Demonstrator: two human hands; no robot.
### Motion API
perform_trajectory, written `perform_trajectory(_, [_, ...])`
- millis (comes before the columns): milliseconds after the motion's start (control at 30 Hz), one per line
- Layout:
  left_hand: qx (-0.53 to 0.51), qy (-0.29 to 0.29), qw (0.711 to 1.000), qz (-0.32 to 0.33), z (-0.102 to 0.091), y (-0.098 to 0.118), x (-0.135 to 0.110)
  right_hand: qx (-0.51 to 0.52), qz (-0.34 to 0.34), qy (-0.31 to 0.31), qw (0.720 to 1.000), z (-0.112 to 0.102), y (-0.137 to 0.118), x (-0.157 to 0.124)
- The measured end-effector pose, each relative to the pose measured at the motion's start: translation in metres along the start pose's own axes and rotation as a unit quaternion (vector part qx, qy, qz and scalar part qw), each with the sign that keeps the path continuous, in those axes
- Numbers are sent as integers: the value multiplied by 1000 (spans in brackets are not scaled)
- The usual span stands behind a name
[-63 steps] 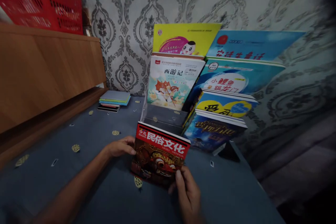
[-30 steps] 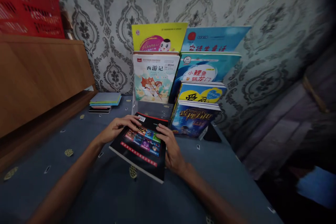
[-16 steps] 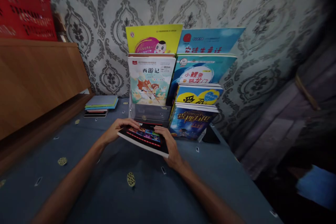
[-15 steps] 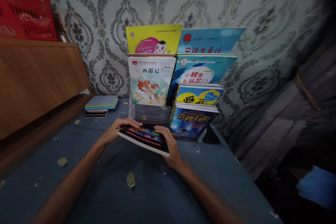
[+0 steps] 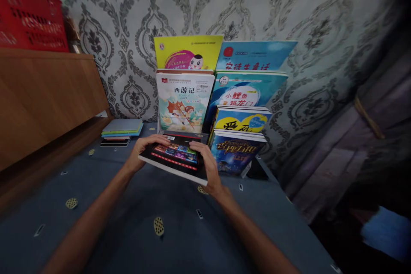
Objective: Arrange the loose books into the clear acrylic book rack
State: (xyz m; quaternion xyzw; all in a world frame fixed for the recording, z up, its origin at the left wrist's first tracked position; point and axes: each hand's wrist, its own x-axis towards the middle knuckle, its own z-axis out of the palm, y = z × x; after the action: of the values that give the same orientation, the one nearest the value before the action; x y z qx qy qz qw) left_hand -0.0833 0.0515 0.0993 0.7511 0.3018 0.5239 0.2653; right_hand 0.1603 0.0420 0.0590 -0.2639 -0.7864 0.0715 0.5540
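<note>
Head view shows a black book (image 5: 175, 156) near the middle of the scene, between two bare hands. Its cover with small coloured pictures faces up, and the pale edge of its pages is turned to the near side. The book is tilted; whether its far edge touches something, I cannot tell. The left hand (image 5: 145, 149) grasps its left side, with fingers laid on the cover, and the right hand (image 5: 208, 165) grasps its right side in a similar way — the thumbs are hidden.

Just beyond the black book stands a white book (image 5: 184, 109), leaning a little back, and behind it a yellow book (image 5: 189, 47). To the right of these are a blue book (image 5: 260, 55) at the far side, a teal book (image 5: 266, 87) before it, then a yellow-and-blue book (image 5: 242, 119), and nearest a dark blue book (image 5: 236, 154).

On the far left, a small pile of thin books (image 5: 121, 128) lies on the dark tablecloth (image 5: 128, 239). Farther left is a wooden cabinet (image 5: 48, 102) — a red basket (image 5: 32, 17) sits on its top. At the right hangs a curtain (image 5: 334, 167).
</note>
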Motion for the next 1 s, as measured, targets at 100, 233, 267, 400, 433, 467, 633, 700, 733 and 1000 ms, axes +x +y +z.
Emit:
perform_trajectory(100, [-15, 36, 999, -33, 2, 0, 6, 0, 56, 51, 997, 4, 0, 9])
perform_trajectory(233, [-13, 101, 995, -14, 5, -1, 24, -6, 132, 102, 986, 8, 0, 33])
perform_trajectory(267, [-9, 108, 994, -5, 5, -2, 29, -4, 136, 102, 985, 8, 0, 39])
perform_trajectory(400, [6, 107, 994, 23, 6, -5, 39, -9, 135, 100, 986, 6, 1, 52])
perform_trajectory(433, [8, 106, 994, 25, 5, -5, 40, -13, 134, 101, 986, 6, 1, 53])
perform_trajectory(467, [10, 104, 994, 26, 5, -6, 39, -19, 129, 102, 986, 5, 2, 53])
perform_trajectory(633, [15, 106, 994, 17, 4, -12, 35, -64, 89, 116, 987, 6, 1, 50])
perform_trajectory(700, [22, 115, 993, 11, 6, -12, 34, -73, 86, 128, 985, 9, 1, 50])
perform_trajectory(733, [28, 120, 992, 9, 7, -12, 34, -75, 87, 137, 984, 11, 1, 50])
perform_trajectory(1000, [256, 195, 947, 25, 6, -5, 34, -47, 136, 185, 972, 23, 10, 56])
